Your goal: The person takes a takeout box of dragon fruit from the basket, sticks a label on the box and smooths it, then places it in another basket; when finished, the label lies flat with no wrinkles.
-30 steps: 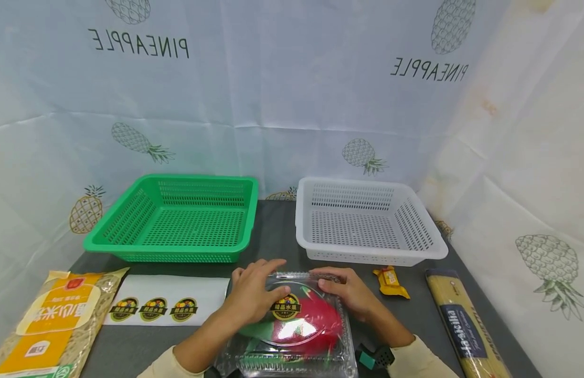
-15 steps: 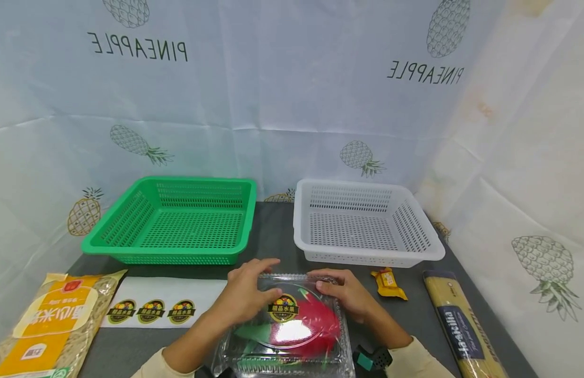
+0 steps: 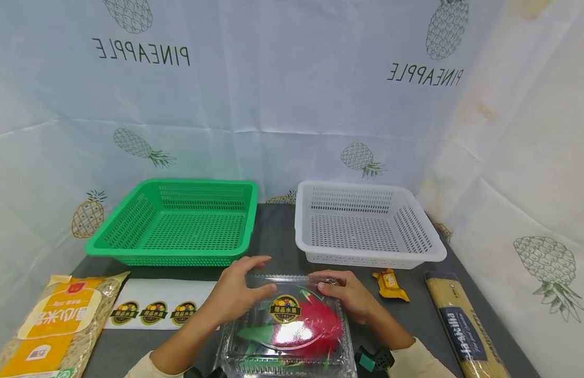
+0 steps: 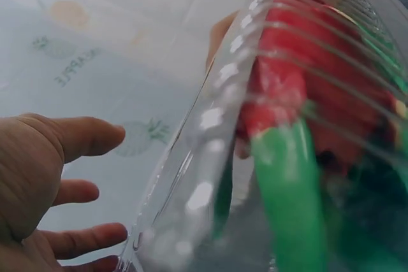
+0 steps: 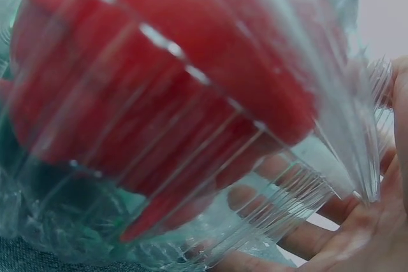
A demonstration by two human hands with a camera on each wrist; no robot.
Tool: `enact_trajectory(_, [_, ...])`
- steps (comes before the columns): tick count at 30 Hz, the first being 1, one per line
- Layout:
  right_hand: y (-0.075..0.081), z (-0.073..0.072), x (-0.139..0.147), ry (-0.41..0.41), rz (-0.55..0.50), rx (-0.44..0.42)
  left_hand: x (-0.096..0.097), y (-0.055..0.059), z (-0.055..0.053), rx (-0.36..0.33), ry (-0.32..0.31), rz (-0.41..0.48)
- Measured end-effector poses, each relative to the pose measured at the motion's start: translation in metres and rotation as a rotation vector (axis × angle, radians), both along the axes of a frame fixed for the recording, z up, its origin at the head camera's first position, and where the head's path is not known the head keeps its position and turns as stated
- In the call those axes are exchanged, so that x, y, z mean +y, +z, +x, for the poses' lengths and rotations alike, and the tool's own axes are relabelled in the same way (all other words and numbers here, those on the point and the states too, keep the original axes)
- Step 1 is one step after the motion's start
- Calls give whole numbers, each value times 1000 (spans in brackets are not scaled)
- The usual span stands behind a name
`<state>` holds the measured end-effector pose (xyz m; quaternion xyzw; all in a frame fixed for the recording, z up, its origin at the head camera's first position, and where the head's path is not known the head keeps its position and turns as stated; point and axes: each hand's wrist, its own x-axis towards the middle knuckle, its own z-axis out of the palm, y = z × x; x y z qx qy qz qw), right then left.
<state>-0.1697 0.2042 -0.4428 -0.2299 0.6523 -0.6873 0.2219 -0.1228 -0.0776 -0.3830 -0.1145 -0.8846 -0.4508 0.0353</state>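
A clear plastic clamshell box [image 3: 292, 352] stands close to the person, lid down. Inside it is a red and green fruit [image 3: 315, 323] that looks like a dragon fruit, and a round black-and-gold sticker [image 3: 285, 308] is on the lid. At the box's far right corner my right hand [image 3: 350, 295] grips the rim, thumb on top; in the right wrist view its fingers show through the plastic from beneath. My left hand [image 3: 237, 291] is beside the far left corner, thumb and fingers spread. In the left wrist view its fingertips [image 4: 115, 232] are by the box's edge; contact is unclear.
A white strip with several matching stickers [image 3: 154, 312] lies left of the box, partly behind the left arm. Farther left is a yellow grain bag [image 3: 60, 320]. Green [image 3: 171, 257] and white [image 3: 367, 257] baskets stand behind. A small yellow packet [image 3: 390, 284] and a noodle pack [image 3: 464, 325] lie right.
My left hand has drawn leftward, its thumb leaving the area beside the lid's sticker. The right hand keeps its grip on the far right corner, and the box stays nearly in place.
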Motion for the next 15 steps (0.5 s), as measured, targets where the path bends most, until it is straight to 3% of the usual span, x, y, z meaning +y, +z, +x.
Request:
enact_trajectory(8, [0, 0, 0, 9, -5, -14, -9, 1, 2, 9, -9, 60])
enact_trajectory(15, [-1, 0, 1, 19, -25, -26, -19, 5, 4, 80, -29, 116])
